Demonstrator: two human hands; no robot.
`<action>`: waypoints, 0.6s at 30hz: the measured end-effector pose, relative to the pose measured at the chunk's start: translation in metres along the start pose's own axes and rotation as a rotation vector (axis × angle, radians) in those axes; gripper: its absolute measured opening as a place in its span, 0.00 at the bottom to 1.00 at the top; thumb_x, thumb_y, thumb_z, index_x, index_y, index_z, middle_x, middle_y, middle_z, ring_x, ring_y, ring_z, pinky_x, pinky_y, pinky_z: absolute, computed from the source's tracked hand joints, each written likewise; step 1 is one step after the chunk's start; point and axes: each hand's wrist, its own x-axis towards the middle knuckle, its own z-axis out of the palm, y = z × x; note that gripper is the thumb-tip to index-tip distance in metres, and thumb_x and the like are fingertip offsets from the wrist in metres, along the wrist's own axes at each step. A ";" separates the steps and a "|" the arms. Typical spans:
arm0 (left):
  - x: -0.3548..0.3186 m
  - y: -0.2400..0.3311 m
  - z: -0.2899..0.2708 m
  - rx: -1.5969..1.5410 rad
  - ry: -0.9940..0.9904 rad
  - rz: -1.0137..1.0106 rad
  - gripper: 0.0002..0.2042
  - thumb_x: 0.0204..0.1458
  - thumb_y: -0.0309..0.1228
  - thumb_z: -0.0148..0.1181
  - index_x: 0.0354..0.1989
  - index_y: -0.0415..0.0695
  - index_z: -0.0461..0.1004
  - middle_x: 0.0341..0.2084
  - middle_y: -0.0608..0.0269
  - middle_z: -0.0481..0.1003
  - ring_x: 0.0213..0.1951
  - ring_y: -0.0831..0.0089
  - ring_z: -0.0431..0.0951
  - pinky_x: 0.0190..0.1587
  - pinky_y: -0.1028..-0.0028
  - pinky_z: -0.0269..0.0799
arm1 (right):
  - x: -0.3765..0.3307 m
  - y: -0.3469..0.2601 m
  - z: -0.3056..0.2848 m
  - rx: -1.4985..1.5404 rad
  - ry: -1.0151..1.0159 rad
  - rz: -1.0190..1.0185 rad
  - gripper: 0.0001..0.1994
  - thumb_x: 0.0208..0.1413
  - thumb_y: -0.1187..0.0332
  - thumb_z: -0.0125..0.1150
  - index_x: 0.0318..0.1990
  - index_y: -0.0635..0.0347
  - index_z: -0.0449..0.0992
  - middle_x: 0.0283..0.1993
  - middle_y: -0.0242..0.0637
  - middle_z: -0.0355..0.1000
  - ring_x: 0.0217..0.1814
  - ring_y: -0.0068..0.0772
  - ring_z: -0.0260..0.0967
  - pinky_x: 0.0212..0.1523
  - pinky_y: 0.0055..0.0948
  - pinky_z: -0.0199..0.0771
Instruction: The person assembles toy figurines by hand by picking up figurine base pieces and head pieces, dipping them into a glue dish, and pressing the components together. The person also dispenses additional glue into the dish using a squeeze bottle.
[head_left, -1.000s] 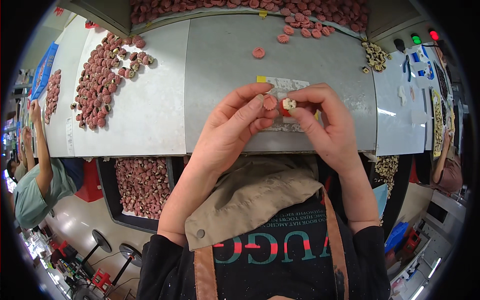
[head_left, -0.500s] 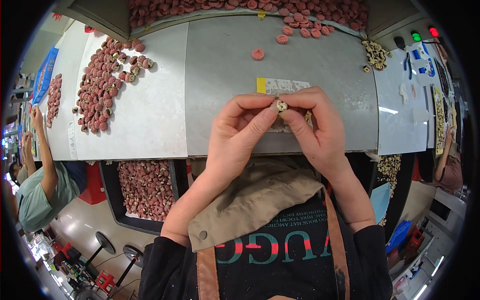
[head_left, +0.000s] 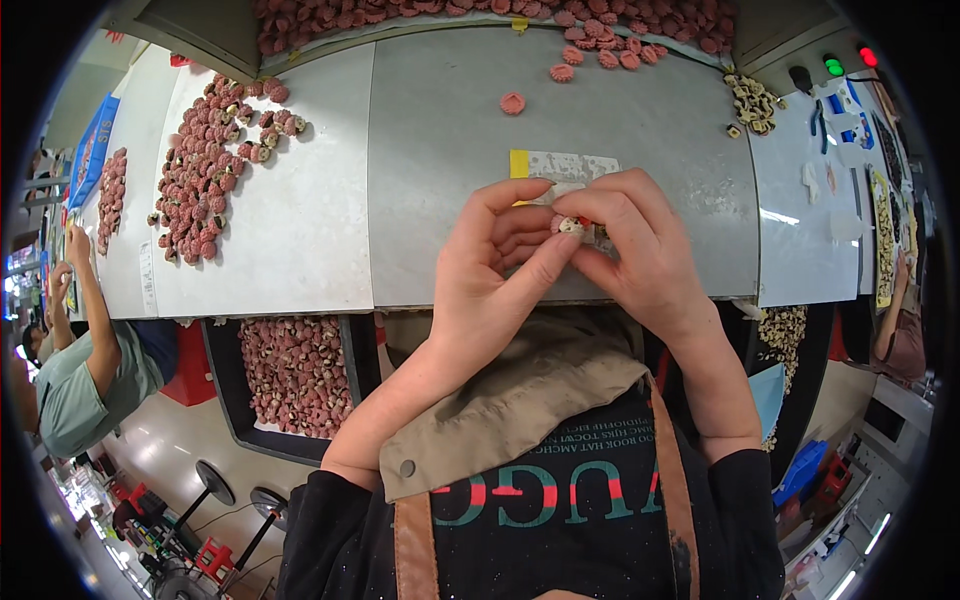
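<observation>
In front of my chest, over the near edge of the grey worktop, both hands meet at a small pink-and-cream piece (head_left: 571,227) with a bit of red beside it. My right hand (head_left: 640,235) pinches it between thumb and forefinger. My left hand (head_left: 500,260) presses its thumb against the piece, the forefinger raised apart and the other fingers curled behind. Its exact kind is too small to tell. Just beyond the hands lies a flat whitish plate (head_left: 570,165) with a yellow end (head_left: 518,164), partly hidden by my fingers.
Pink scalloped caps (head_left: 512,103) lie loose and heaped at the far side. Pink-and-cream pieces (head_left: 200,175) cover the left worktop and fill a black bin (head_left: 222,385) below. Cream pieces (head_left: 755,105) sit far right, with more in a right-hand bin. A co-worker (head_left: 100,375) is at left.
My left forefinger has lifted off and the right fingers have shifted over the piece. Pink and red now show at it, where only a cream-and-dark face was visible.
</observation>
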 end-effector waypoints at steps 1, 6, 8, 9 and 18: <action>0.000 -0.001 0.000 -0.020 0.007 0.002 0.20 0.57 0.21 0.59 0.56 0.37 0.62 0.42 0.55 0.76 0.44 0.75 0.78 0.48 0.78 0.75 | 0.000 -0.001 -0.001 0.034 -0.021 0.040 0.18 0.42 0.78 0.69 0.44 0.60 0.75 0.41 0.38 0.70 0.39 0.37 0.70 0.37 0.30 0.74; 0.000 -0.011 0.000 0.035 0.013 0.075 0.18 0.58 0.20 0.56 0.56 0.37 0.62 0.42 0.54 0.76 0.44 0.74 0.78 0.48 0.77 0.75 | -0.003 0.003 -0.003 0.088 -0.049 0.074 0.16 0.45 0.80 0.66 0.44 0.61 0.75 0.41 0.39 0.71 0.40 0.38 0.71 0.38 0.30 0.74; 0.000 -0.015 0.000 0.175 0.005 0.164 0.17 0.58 0.19 0.56 0.55 0.36 0.63 0.44 0.54 0.76 0.45 0.74 0.78 0.48 0.76 0.75 | -0.005 0.005 -0.002 0.092 -0.047 0.081 0.16 0.46 0.81 0.65 0.44 0.61 0.75 0.41 0.40 0.71 0.40 0.39 0.71 0.39 0.31 0.75; 0.001 -0.016 0.000 0.173 0.005 0.164 0.17 0.58 0.19 0.56 0.55 0.36 0.63 0.44 0.54 0.76 0.45 0.74 0.78 0.48 0.76 0.75 | -0.006 0.004 0.000 0.078 -0.031 0.084 0.16 0.46 0.81 0.65 0.45 0.60 0.75 0.41 0.40 0.71 0.41 0.40 0.71 0.39 0.31 0.75; 0.007 0.001 -0.001 0.477 0.029 0.218 0.17 0.56 0.19 0.58 0.54 0.38 0.67 0.42 0.56 0.77 0.41 0.74 0.78 0.45 0.75 0.75 | -0.008 0.015 -0.018 0.110 -0.002 0.049 0.18 0.48 0.77 0.67 0.48 0.60 0.74 0.43 0.40 0.72 0.42 0.41 0.71 0.42 0.33 0.74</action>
